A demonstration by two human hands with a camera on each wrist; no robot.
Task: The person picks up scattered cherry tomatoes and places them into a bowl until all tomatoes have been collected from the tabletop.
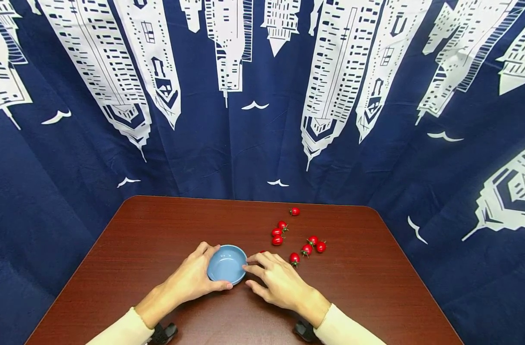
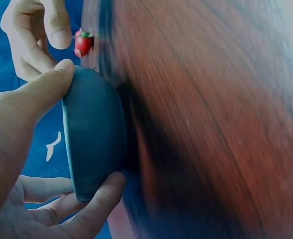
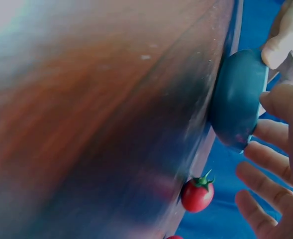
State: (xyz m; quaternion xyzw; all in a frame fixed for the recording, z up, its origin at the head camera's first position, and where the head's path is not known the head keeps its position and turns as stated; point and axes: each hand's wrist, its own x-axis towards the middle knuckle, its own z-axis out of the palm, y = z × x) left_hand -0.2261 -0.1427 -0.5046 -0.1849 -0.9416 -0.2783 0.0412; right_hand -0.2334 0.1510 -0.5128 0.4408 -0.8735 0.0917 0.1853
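A small blue bowl (image 1: 227, 264) stands upright near the middle of the table. My left hand (image 1: 196, 274) grips it from the left, with the thumb at the near side of the rim and the fingers round the far side. On the other side is my right hand (image 1: 277, 280), its fingers loosely spread and the fingertips at the bowl's right edge; whether they touch it is hard to tell. In the right wrist view a cherry tomato (image 3: 197, 194) sits on the table past the bowl. Part of one tomato (image 1: 262, 251) shows behind the right hand.
Several red cherry tomatoes with green stems lie right of the bowl: a close group (image 1: 277, 233), another group (image 1: 313, 244), one nearer tomato (image 1: 294, 259) and one far tomato (image 1: 294, 211). A dark blue curtain (image 1: 262, 143) hangs behind the brown table (image 1: 180, 220).
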